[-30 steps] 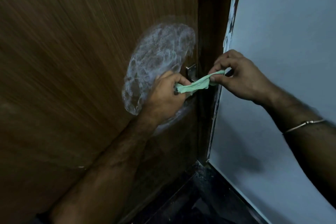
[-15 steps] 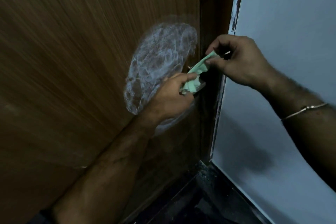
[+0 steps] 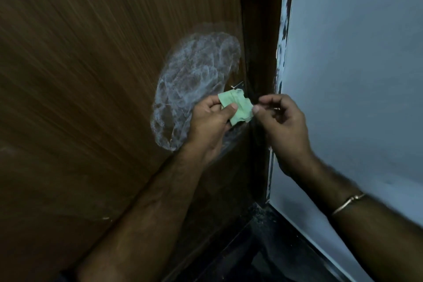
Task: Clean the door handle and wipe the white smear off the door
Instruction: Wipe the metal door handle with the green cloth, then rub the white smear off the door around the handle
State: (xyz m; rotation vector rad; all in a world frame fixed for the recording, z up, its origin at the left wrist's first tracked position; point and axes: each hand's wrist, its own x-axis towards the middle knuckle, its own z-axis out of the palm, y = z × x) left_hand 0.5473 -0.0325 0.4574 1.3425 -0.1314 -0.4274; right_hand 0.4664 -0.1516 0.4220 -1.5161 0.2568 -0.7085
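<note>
A brown wood-grain door bears a white cloudy smear beside a pale blue wall. The left hand grasps a small green cloth just below the metal handle; the right hand pinches its edge.

The door is seen in dark brown, streaked with fine, paler wood grain. A cloudy white smear, mottled with brown showing through, is spread across it. Just right of the smear's lower part, a pale green cloth is seen. Right of the smear, the door frame is shown in a darker brown, and beyond it the wall is painted pale grey-blue, blotched dark along its edge. A thin gold-toned bracelet is worn below.
</note>
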